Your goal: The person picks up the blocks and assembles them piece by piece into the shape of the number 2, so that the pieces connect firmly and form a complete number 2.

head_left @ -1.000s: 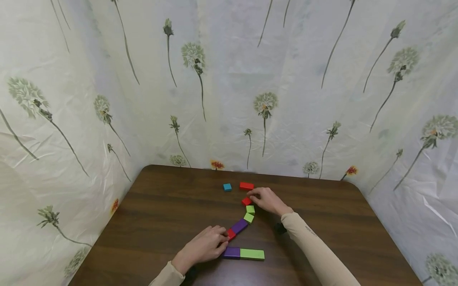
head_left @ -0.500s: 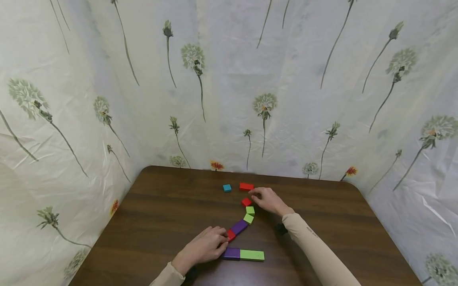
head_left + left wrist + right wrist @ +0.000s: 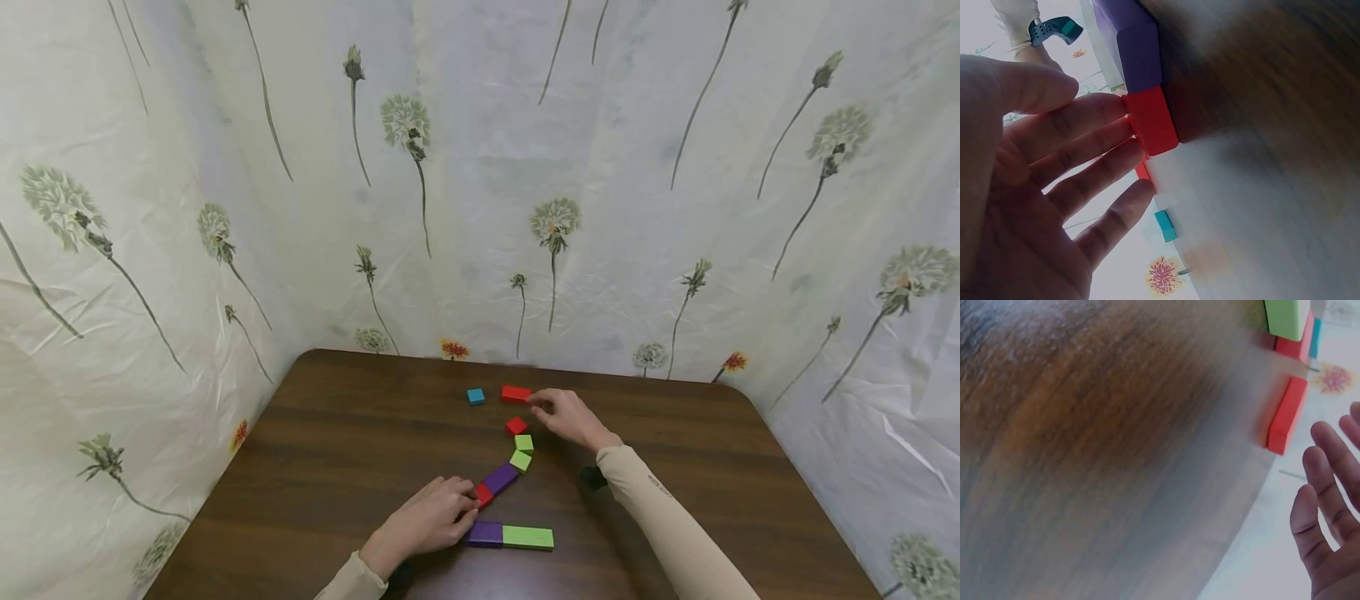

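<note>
My left hand [image 3: 427,517] rests on the table with its fingertips touching a red block [image 3: 1154,122]. That block lies end to end with a purple block [image 3: 501,478]. Beyond it, two light green blocks, a nearer one [image 3: 521,462] and a farther one [image 3: 523,444], and a small red block [image 3: 516,426] continue the curving row. My right hand [image 3: 567,417] hovers with loosely bent fingers just right of a longer red block [image 3: 515,394] at the back. Nothing shows between its fingers in the right wrist view, where the longer red block [image 3: 1287,419] lies apart from them.
A small blue block [image 3: 476,397] lies left of the longer red one. Near the front, a purple block [image 3: 486,534] adjoins a long light green block [image 3: 528,537]; the left hand partly covers the purple one. A flower-print curtain [image 3: 480,167] stands behind the wooden table [image 3: 337,433].
My right hand has drawn away from the small red block and shifted slightly right, up beside the longer red block. My left hand has stayed in place, and the blocks show no clear movement.
</note>
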Tool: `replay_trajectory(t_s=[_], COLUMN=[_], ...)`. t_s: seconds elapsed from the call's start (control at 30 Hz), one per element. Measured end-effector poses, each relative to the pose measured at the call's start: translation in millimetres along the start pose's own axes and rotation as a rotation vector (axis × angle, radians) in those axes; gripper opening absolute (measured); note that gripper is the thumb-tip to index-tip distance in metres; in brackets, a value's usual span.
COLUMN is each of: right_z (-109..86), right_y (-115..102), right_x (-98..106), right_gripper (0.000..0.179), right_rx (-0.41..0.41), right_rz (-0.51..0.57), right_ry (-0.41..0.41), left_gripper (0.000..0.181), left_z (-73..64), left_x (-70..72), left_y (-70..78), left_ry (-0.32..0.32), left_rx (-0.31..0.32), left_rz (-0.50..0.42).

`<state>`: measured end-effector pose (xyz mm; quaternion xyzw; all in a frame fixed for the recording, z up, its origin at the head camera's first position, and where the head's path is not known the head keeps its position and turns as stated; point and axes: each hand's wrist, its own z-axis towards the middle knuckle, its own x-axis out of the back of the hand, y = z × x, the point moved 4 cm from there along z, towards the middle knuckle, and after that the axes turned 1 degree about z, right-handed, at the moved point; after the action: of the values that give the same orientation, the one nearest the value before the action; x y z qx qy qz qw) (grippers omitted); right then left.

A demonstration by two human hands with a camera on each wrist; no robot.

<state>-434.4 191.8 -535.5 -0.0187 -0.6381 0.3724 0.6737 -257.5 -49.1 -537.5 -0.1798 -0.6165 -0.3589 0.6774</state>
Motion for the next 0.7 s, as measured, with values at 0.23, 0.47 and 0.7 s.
replay_trajectory(t_s=[0.23, 0.47, 0.7], right_z=[-0.3, 2.9, 9.6], right_y=[-2.0, -3.6, -5.0], right_x=[7.3, 16.9, 25.5], right_gripper=[0.023, 0.018, 0.022], right_rx=[0.038, 0.058, 0.032], right_rz=[0.005, 0.005, -0.002], right_ry=[0.033, 0.051, 0.069], left_gripper=[0.023, 0.023, 0.024], left_z=[-0.2, -0.6, -0.5], left_x=[-0.7, -0.5, -0.9], left_y=[-0.9, -0.6, -0.7], left_ry=[-0.002, 0.004, 0.006], left_rx=[0.000, -0.005, -0.004], left_rz=[-0.003, 0.001, 0.009])
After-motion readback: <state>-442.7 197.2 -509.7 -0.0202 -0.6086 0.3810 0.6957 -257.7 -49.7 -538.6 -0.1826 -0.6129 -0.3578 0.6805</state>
